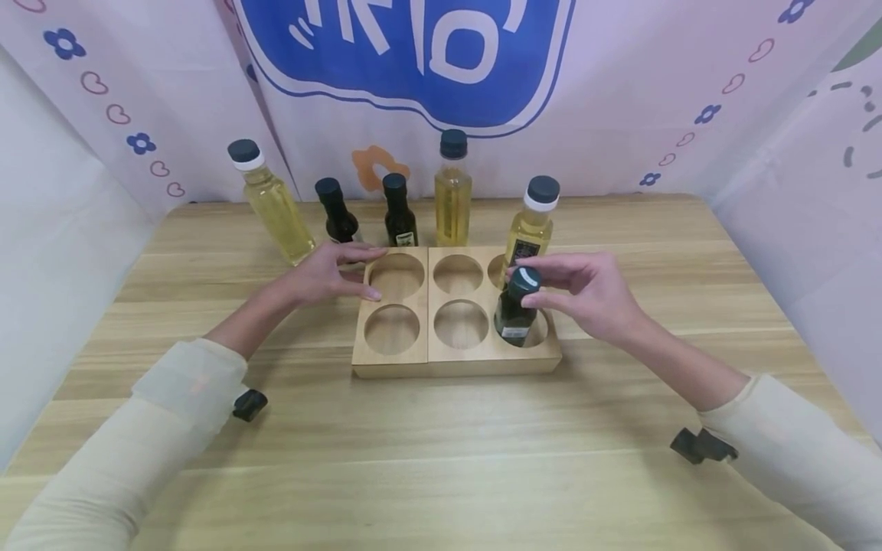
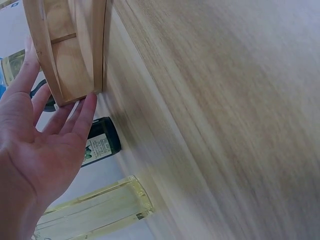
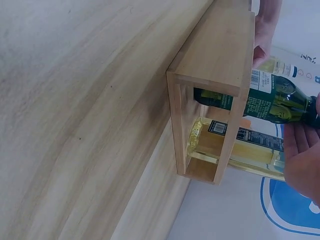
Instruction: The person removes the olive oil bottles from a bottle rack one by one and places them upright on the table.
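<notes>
My right hand (image 1: 589,295) pinches the dark cap and neck of a dark green glass bottle (image 1: 514,315). The bottle tilts slightly, its lower end inside the front right hole of a wooden bottle holder (image 1: 427,337). Whether its base touches the holder's floor (image 3: 182,135), I cannot tell. Directly behind it, a clear bottle of yellow oil (image 1: 534,226) stands in the back right hole. At the holder's left end, my left hand (image 1: 324,272) touches the rim with thumb and index finger; in the left wrist view its other fingers (image 2: 86,117) extend against the end.
Behind the holder stand two small dark bottles (image 1: 339,214) (image 1: 400,214) and a yellow oil bottle (image 1: 452,191). Another yellow oil bottle (image 1: 279,210) stands beyond my left hand. A printed white cloth (image 1: 606,92) hangs along the back edge of the wooden table (image 1: 441,459).
</notes>
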The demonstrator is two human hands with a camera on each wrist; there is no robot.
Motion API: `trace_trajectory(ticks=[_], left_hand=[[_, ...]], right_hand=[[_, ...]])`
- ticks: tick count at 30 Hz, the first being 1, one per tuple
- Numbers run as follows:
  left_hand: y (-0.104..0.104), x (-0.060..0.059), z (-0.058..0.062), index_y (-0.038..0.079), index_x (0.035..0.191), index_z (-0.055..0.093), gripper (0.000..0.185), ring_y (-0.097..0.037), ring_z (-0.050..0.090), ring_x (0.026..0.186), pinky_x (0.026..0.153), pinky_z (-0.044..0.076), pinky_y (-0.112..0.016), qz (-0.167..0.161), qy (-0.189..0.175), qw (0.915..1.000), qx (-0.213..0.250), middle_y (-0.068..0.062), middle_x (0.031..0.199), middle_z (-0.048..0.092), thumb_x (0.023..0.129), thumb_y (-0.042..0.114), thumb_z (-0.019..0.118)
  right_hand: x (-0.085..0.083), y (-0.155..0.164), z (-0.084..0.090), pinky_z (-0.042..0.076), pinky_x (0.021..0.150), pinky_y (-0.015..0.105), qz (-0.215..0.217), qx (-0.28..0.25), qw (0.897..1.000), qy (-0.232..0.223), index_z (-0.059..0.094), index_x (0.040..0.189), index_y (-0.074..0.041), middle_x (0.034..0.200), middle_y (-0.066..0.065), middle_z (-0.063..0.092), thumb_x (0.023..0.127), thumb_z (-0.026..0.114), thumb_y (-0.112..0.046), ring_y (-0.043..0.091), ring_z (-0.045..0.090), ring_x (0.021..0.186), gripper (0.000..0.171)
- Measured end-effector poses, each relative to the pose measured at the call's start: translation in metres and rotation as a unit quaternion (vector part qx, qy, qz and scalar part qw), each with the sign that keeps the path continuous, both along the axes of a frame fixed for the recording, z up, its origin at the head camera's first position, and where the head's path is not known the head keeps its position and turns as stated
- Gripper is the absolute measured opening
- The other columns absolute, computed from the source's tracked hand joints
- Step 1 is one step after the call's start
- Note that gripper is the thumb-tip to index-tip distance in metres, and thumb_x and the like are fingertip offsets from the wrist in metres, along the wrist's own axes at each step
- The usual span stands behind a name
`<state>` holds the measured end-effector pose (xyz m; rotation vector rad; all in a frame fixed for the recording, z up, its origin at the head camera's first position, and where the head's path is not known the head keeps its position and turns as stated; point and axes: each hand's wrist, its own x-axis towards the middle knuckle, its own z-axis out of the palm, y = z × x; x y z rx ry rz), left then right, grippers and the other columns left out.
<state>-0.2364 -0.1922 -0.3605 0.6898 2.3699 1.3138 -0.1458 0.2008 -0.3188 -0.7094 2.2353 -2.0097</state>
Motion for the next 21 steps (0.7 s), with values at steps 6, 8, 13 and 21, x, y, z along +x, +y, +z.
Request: trace_trajectory(ticks=[6, 8, 13, 21], left_hand=[[0.0006, -0.0001, 0.0001, -0.006, 0.147, 0.050, 0.070, -0.042, 0.035, 0.149, 0.110, 0.050, -0.047, -0.002, 0.004, 1.0000, 0.000, -0.029, 0.159, 0.038, 0.085, -0.002, 0.083], [0.0009, -0.0002, 0.0000, -0.006, 0.147, 0.050, 0.070, -0.042, 0.035, 0.149, 0.110, 0.050, -0.047, -0.002, 0.004, 1.0000, 0.001, -0.029, 0.158, 0.039, 0.085, -0.002, 0.083], [0.0009, -0.0006, -0.0008, -0.007, 0.147, 0.051, 0.070, -0.042, 0.036, 0.148, 0.110, 0.050, -0.048, -0.004, 0.006, 1.0000, 0.007, -0.029, 0.157, 0.040, 0.085, -0.003, 0.083], [0.0005, -0.0009, -0.0013, -0.006, 0.146, 0.051, 0.070, -0.042, 0.036, 0.149, 0.110, 0.049, -0.050, -0.004, 0.008, 0.9999, 0.008, -0.029, 0.157, 0.042, 0.084, -0.003, 0.084]], right_hand=[[0.0010, 0.0001, 0.0030, 0.060, 0.092, 0.032, -0.008, 0.015, 1.000, 0.001, 0.066, 0.120, 0.018, 0.112, 0.003, 0.078, 0.081, 0.082, 0.010, 0.014, 0.075, 0.103, 0.042], [0.0011, -0.0001, 0.0036, 0.061, 0.092, 0.032, -0.013, 0.020, 1.000, 0.000, 0.066, 0.119, 0.018, 0.112, 0.004, 0.078, 0.081, 0.082, 0.010, 0.014, 0.076, 0.102, 0.042], [0.0008, -0.0011, 0.0043, 0.061, 0.091, 0.032, -0.023, 0.025, 0.999, -0.002, 0.067, 0.118, 0.018, 0.112, 0.006, 0.077, 0.081, 0.081, 0.015, 0.014, 0.076, 0.101, 0.040], [0.0003, 0.0017, 0.0087, 0.062, 0.090, 0.030, -0.042, 0.037, 0.998, 0.000, 0.073, 0.116, 0.009, 0.111, 0.002, 0.078, 0.080, 0.081, 0.014, 0.013, 0.076, 0.100, 0.037]])
